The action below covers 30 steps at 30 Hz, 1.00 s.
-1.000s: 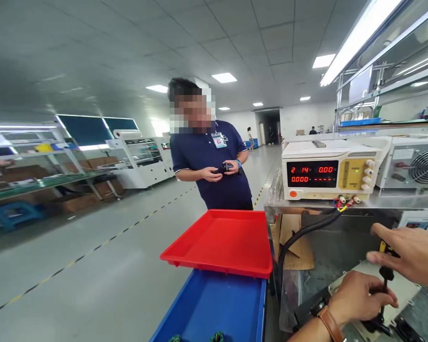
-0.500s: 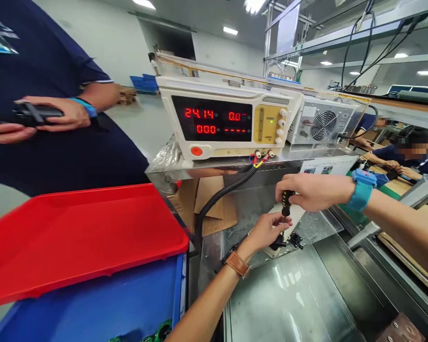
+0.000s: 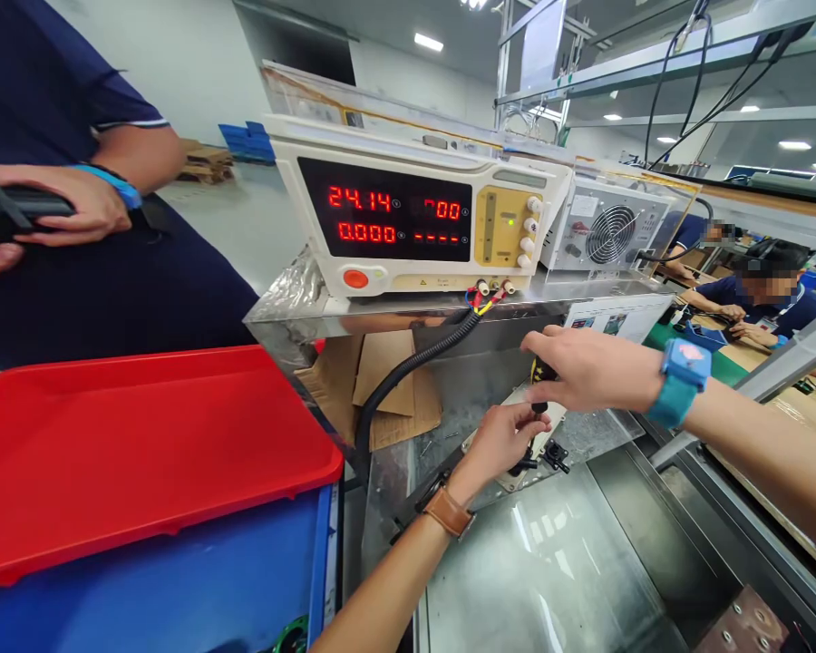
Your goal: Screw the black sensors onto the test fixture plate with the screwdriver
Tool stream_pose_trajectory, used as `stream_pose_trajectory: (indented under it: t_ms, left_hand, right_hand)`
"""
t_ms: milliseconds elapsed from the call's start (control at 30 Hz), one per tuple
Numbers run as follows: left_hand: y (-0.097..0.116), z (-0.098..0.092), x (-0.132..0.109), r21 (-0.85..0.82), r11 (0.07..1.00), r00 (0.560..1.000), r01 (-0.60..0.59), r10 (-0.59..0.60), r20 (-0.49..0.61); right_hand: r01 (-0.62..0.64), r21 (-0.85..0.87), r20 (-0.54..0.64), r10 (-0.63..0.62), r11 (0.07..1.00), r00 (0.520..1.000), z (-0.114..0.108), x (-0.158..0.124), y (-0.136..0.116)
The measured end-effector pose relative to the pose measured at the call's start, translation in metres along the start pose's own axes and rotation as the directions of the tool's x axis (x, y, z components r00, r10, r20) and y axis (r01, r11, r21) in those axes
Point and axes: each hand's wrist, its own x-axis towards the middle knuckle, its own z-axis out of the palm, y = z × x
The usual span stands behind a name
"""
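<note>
My right hand is closed around the black-and-yellow handle of a screwdriver, which points down with its handle partly covered. Just below, my left hand pinches around the screwdriver's lower end, and its fingers hide the tip. Under them is a small black part, mostly covered by the hand. A second black fitting lies to its right. Both are over a pale plate on the metal bench.
A power supply with red digits stands on a metal shelf, a black corrugated cable hanging from it. At left are a red tray and a blue bin. A co-worker stands behind, holding a black object; others sit at right.
The view has shifted slightly. My right hand has turned and its fingers now sit lower around the screwdriver handle. The left hand keeps its place by the shaft. Digits on the power supply differ.
</note>
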Motion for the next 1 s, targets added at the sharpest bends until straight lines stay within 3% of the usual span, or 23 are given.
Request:
stream_pose_trajectory:
  t_ms: [100, 167, 267, 333, 433, 500, 600, 733, 833, 1000]
  left_hand:
    - [0.005, 0.0, 0.0, 0.27, 0.958, 0.985, 0.101, -0.058, -0.165]
    - [0.008, 0.0, 0.0, 0.316, 0.94, 0.977, 0.126, -0.062, -0.204]
    - [0.006, -0.002, 0.001, 0.11, 0.994, 0.995, 0.0, 0.011, -0.1]
    - [0.003, -0.004, 0.001, -0.015, 0.998, 0.997, -0.054, 0.053, -0.061]
    - [0.002, -0.005, 0.001, -0.033, 0.999, 0.999, -0.03, 0.029, -0.021]
    - [0.004, -0.004, 0.002, -0.059, 0.998, 0.998, -0.022, 0.024, 0.05]
    - [0.008, -0.004, 0.003, -0.11, 0.993, 0.994, -0.029, 0.04, 0.098]
    - [0.009, -0.006, 0.006, -0.126, 0.991, 0.989, -0.05, 0.066, 0.131]
    - [0.007, -0.007, 0.006, -0.097, 0.993, 0.986, -0.071, 0.085, 0.144]
    - [0.009, -0.004, 0.006, 0.076, 0.997, 0.998, 0.014, -0.01, -0.054]
  right_hand:
    - [-0.166, -0.083, -0.109, 0.156, 0.983, 0.982, 0.005, 0.0, -0.007]
    - [-0.095, -0.046, -0.094, 0.09, 0.994, 0.991, 0.004, -0.001, -0.006]
    - [0.162, 0.107, 0.02, -0.165, 0.981, 0.986, -0.001, -0.003, 0.001]
    - [0.195, 0.137, 0.04, -0.202, 0.971, 0.978, -0.003, -0.004, 0.005]
    - [-0.006, -0.02, -0.049, 0.005, 1.0, 0.999, 0.001, -0.003, 0.002]
    - [-0.172, -0.128, -0.154, 0.152, 0.977, 0.976, 0.005, 0.0, -0.002]
    - [-0.265, -0.179, -0.248, 0.217, 0.948, 0.944, 0.009, 0.003, -0.005]
    - [-0.159, -0.19, -0.188, 0.123, 0.969, 0.974, 0.009, 0.004, 0.002]
    - [-0.156, -0.187, -0.158, 0.127, 0.97, 0.979, 0.006, 0.0, 0.01]
    - [0.104, 0.076, -0.031, -0.101, 0.992, 0.994, 0.0, -0.008, 0.012]
